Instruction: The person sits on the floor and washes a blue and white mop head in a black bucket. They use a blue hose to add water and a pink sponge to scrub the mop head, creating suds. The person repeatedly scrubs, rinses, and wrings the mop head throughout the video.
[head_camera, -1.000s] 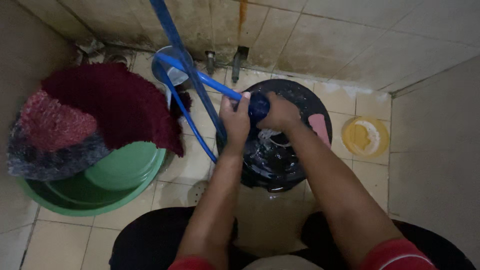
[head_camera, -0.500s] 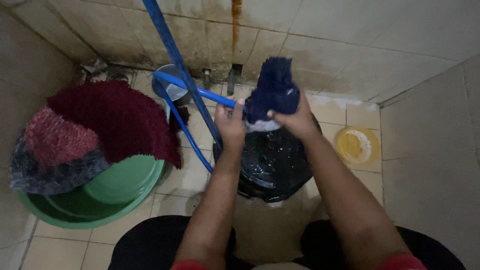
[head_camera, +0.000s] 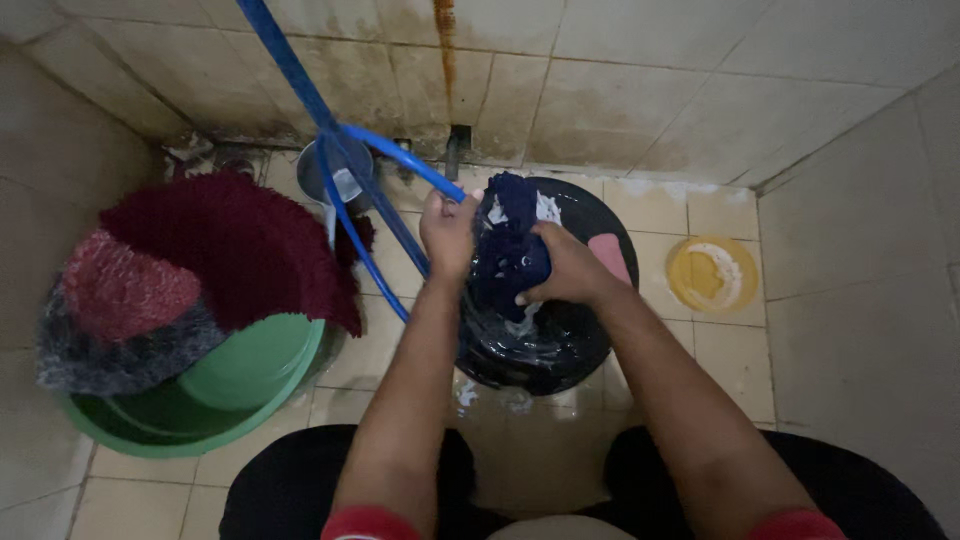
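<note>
- Black basin sits right in front of my knees, dead centre. It's got water in it, plus a pink bar lying toward its 2 o'clock edge.
- Green tub is off at my 9 o'clock. A shaggy dark red mat is draped over its rim, with a pinkish-and-grey shaggy piece piled beside it at the far left.
- Small yellow dish on the floor tiles at 3 o'clock of the basin, with something pale in it, can't tell what.
- A grey dipper stands by the wall at 11 o'clock, behind the blue hose.
- Dark blue cloth is bunched up over the basin, soaked, with white suds on it.
- My left hand is clenched on the cloth's left edge, close to the hose.
- My right hand is curled over its right side, fingers pressing in.
</note>
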